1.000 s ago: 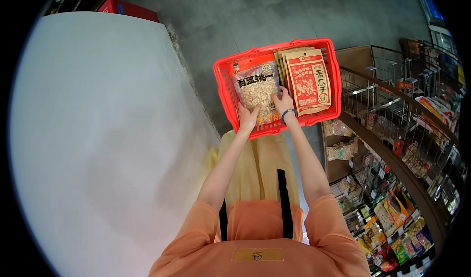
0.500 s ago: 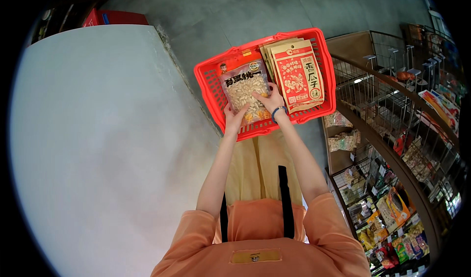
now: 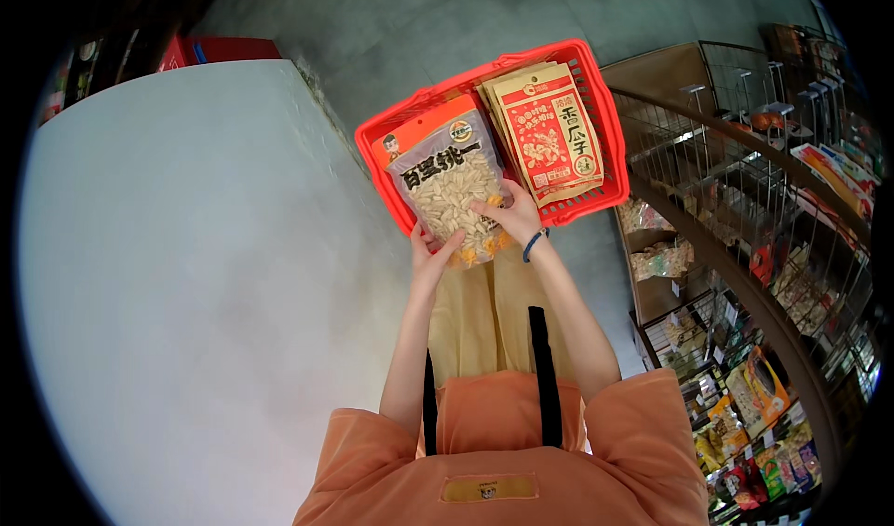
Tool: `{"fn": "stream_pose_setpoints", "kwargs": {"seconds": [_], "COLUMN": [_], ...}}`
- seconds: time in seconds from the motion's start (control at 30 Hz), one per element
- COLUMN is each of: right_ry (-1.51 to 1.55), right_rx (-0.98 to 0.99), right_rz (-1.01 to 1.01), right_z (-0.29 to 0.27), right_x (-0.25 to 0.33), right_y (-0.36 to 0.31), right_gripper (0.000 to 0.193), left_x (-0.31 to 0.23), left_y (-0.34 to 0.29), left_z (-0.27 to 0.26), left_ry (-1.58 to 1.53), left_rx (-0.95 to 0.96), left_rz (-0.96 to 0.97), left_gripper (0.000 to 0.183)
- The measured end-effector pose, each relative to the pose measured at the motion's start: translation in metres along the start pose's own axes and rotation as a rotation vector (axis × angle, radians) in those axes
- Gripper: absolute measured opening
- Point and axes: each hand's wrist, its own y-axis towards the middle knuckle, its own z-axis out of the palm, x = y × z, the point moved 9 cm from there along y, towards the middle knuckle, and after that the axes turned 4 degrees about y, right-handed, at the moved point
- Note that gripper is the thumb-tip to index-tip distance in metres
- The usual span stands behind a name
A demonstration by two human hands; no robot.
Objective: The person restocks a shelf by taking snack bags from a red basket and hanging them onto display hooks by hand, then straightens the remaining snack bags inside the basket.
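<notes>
Both my hands grip a clear bag of pale seeds [image 3: 451, 196] with an orange top band. My left hand [image 3: 432, 262] pinches its lower left edge, thumb on the front. At the lower right, my right hand [image 3: 514, 217] holds it, thumb pressed on the front and a dark blue band on the wrist. The bag lies tilted over the left part of a red shopping basket [image 3: 612, 128], its bottom overhanging the near rim. Several tan paper packets [image 3: 557, 142] with red fronts stand stacked in the basket's right part. What supports the basket is hidden.
A large white surface [image 3: 205, 275] fills the left side. Curved wire racks [image 3: 736, 214] with hooks and bagged snacks [image 3: 764, 396] run down the right. Grey floor [image 3: 428, 14] lies beyond the basket, and a red box [image 3: 233, 51] stands past the white surface.
The seed bag has come up and toward me, and now hangs over the basket's near rim. Both hands rose with it, still gripping. The basket appears slightly farther left and up in view.
</notes>
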Motion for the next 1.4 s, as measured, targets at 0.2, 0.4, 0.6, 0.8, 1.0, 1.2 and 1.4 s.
{"fn": "stream_pose_setpoints", "kwargs": {"seconds": [0.2, 0.4, 0.6, 0.8, 1.0, 1.2, 1.4], "right_ry": [-0.035, -0.072, 0.277, 0.395, 0.607, 0.661, 0.673], "right_rx": [-0.026, 0.079, 0.042, -0.049, -0.252, -0.417, -0.492], "right_rz": [-0.066, -0.041, -0.019, -0.121, -0.141, -0.290, -0.402], "right_z": [0.010, 0.007, 0.009, 0.004, -0.019, -0.052, -0.087], "right_x": [0.010, 0.012, -0.014, -0.017, -0.021, -0.008, -0.027], "right_y": [-0.049, -0.116, -0.176, -0.234, -0.296, -0.358, -0.418], "right_gripper": [0.054, 0.062, 0.059, 0.062, 0.052, 0.027, 0.012], "left_x": [-0.013, -0.014, 0.012, 0.014, 0.019, 0.028, 0.055], "left_y": [-0.036, -0.074, -0.090, -0.122, -0.161, -0.189, -0.224], "left_z": [-0.019, -0.027, -0.031, -0.019, 0.006, 0.031, 0.068], "left_ry": [0.132, 0.094, 0.187, 0.332, 0.431, 0.757, 0.948], "left_rx": [0.115, 0.230, 0.388, 0.585, 0.772, 0.870, 0.976], "left_rz": [0.068, 0.126, 0.171, 0.177, 0.187, 0.360, 0.407], "left_gripper": [0.064, 0.058, 0.058, 0.057, 0.056, 0.061, 0.062]}}
